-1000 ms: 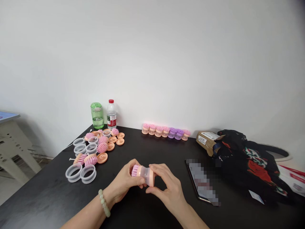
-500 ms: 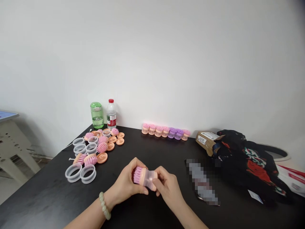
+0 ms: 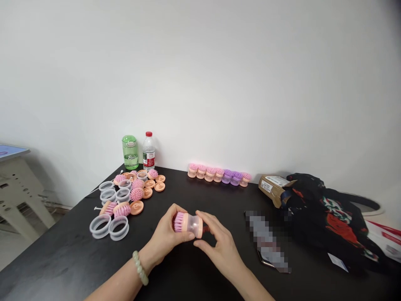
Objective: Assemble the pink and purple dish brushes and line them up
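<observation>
My left hand (image 3: 167, 232), with a beaded bracelet on its wrist, is closed around the bristle end of a pink scrub brush (image 3: 194, 225). The brush lies sideways above the table: pink bristles to the left, a clear waisted body in the middle, a peach cap at the right. At that cap my right hand (image 3: 219, 244) has its fingers and thumb spread apart. Its fingertips are at the cap's upper edge, while the thumb sits apart below. Whether those fingertips touch the cap is hard to make out.
On the left of the black table (image 3: 69, 255) lie clear rings (image 3: 119, 228), pink bristle heads (image 3: 121, 209) and peach caps (image 3: 137, 207). Behind stand a green bottle (image 3: 130, 152) and a water bottle (image 3: 149, 152). Several assembled brushes (image 3: 218, 174) line the wall. A box (image 3: 272, 190) and dark cloth (image 3: 332, 221) lie right.
My right thumb and fingers have loosened from the peach cap and spread apart. The brush has turned slightly more level. The view has shifted a little.
</observation>
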`<state>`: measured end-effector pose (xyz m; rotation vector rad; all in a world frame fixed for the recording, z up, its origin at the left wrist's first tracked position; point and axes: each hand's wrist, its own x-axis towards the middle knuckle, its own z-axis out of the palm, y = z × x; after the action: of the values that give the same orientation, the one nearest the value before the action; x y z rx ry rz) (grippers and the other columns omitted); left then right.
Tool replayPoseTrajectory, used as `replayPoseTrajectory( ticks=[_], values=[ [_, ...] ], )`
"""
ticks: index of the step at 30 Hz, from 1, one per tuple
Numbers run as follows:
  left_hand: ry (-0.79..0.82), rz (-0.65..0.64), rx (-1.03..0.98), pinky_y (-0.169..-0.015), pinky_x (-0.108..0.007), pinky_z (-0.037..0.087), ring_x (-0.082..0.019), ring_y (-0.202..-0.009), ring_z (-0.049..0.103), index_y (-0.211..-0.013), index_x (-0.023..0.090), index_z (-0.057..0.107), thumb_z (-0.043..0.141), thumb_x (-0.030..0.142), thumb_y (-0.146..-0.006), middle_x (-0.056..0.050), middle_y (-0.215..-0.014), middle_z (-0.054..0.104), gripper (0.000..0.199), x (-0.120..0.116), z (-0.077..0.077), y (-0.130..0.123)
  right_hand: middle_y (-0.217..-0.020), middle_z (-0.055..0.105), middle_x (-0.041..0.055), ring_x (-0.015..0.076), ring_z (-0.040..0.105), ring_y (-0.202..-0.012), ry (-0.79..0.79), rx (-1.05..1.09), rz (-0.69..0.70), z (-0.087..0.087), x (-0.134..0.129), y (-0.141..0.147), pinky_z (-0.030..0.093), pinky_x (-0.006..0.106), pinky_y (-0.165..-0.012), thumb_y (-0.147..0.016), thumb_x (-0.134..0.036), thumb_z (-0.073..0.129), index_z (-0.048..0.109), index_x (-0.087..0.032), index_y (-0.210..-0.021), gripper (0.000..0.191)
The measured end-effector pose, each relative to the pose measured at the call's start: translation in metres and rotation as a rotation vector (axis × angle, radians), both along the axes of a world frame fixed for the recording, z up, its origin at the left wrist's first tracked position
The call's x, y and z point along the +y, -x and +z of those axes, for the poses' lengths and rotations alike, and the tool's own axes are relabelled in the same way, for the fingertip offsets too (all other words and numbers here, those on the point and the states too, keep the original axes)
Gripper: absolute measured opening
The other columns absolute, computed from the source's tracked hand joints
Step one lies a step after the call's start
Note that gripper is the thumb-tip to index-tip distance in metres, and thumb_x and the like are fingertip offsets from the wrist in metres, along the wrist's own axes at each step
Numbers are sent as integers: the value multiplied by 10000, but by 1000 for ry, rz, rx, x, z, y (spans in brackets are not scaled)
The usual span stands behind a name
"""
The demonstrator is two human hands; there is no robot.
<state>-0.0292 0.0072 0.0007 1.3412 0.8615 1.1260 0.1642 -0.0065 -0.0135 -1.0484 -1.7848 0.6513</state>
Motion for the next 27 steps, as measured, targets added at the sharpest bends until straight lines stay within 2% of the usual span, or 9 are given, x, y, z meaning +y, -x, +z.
replayPoseTrajectory(
  ticks=[3,6,8,10,14,16,19,22,27],
  values=[
    [-41,-11,22,-648,-234,375,-136,-740,468,-956,198,538,876,317,-575,29,-839,561,523,1,0,0,-1037,715,51,205,678,-831,22,-27,-29,2,-1,3,571,350,-771,-749,-255,750,641,-249,-1209,473],
    [-62,-30,5,-662,-236,387,-138,-747,482,-956,199,542,879,302,-564,23,-861,571,527,0,3,1,-775,708,5,176,654,-673,157,-50,-14,3,-1,5,543,289,-631,-748,-286,741,698,-206,-949,220],
    [-81,-19,10,-664,-238,392,-141,-749,486,-943,200,539,878,309,-564,20,-867,574,520,0,5,1,-715,690,3,165,641,-635,214,-40,20,2,0,5,518,268,-581,-797,-321,690,679,-193,-824,131],
    [-91,14,40,-657,-238,391,-145,-745,489,-943,202,534,872,333,-578,21,-855,572,514,1,5,1,-764,701,19,173,656,-671,222,16,49,-2,2,5,525,271,-586,-820,-346,667,669,-191,-907,177],
    [-89,83,152,-632,-243,389,-152,-713,498,-947,208,530,838,385,-630,29,-795,572,477,4,1,3,-1162,664,104,201,670,-868,90,88,35,-6,5,2,573,300,-646,-824,-327,677,536,-223,-1302,509],
    [-138,113,239,-648,-261,405,-167,-717,516,-933,210,545,828,374,-637,24,-796,583,441,6,-1,3,-1278,612,107,221,639,-1010,-15,7,42,-3,5,2,582,339,-760,-847,-271,662,529,-249,-1334,506],
    [-247,185,346,-749,-323,456,-223,-813,581,-952,221,578,823,285,-611,-2,-882,626,424,8,-2,2,-1187,667,63,232,595,-1070,-116,-139,43,4,5,3,535,391,-903,-825,-160,683,623,-252,-1204,395],
    [-322,188,384,-860,-393,475,-278,-945,615,-1021,239,599,799,229,-612,-33,-1003,662,456,7,-7,0,-1051,698,35,225,601,-972,-83,-210,9,6,5,8,531,364,-844,-736,-99,757,664,-230,-1034,339],
    [-317,164,396,-922,-424,465,-295,-1014,617,-1089,239,584,767,194,-631,-52,-1073,659,495,5,-17,-6,-986,684,20,230,616,-922,37,-232,4,-3,6,17,512,333,-801,-583,-111,859,649,-221,-1056,529]
  ],
)
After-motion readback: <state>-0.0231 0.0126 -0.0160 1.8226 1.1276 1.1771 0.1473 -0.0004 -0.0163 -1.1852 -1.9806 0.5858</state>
